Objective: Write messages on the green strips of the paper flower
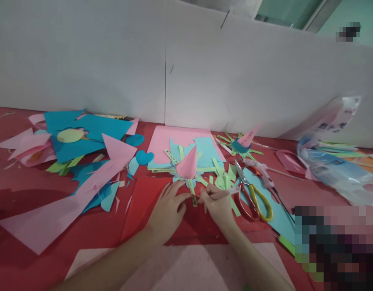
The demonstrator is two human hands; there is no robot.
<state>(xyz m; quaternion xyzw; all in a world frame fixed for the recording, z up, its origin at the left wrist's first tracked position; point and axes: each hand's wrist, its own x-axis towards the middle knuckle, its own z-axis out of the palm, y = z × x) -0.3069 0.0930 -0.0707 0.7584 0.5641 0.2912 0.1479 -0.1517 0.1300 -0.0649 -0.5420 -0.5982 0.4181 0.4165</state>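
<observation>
From where I stand, the pink paper cone [188, 163] sits upright on a scalloped light-blue paper base [190, 182], just beyond the person's hands on the red bench [116, 228]. Narrow green strips with dark, leaf-like marks radiate from it. The right hand [217, 204] pinches a slim, pale pen [231, 191], its point close to the nearest strip [192, 196]; the left hand [168, 204] is loosely spread, fingers bent, forefinger at that strip's edge — whether it presses down, I can't tell. To the right lie metal scissors [246, 184], with one red loop and one yellow, and a pink glue gun [265, 176]. A second pink cone [247, 138] leans farther back. Leftward, smooth blue hearts [144, 157] lie near a long, angular pink offcut [92, 184].
</observation>
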